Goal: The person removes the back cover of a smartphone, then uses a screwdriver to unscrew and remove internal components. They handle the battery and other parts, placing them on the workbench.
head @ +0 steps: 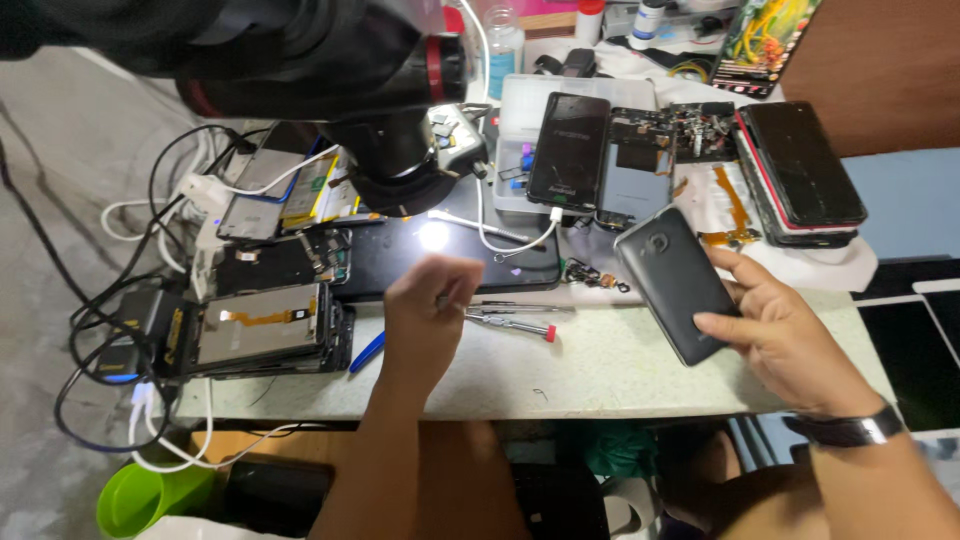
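So, my right hand holds a dark grey phone back side up, thumb across its lower edge and fingers curled behind, tilted so the back cover faces me over the pale worktable. The phone sits at about 3 o'clock from table centre, lifted off the surface, not resting on it. My left hand is bunched into a loose fist at 6 o'clock, fingers pressed together on what looks like a thin tool, though the blur makes that hard to call. Just past it at 3 o'clock lies a red-tipped screwdriver, within easy reach. A black mat lies at 12 o'clock under the microscope head, lit by its lamp for close work. Opened phones are stacked at 9 o'clock, out of the way. More handsets are piled at 2 o'clock. A blue pen lies at 7 o'clock.
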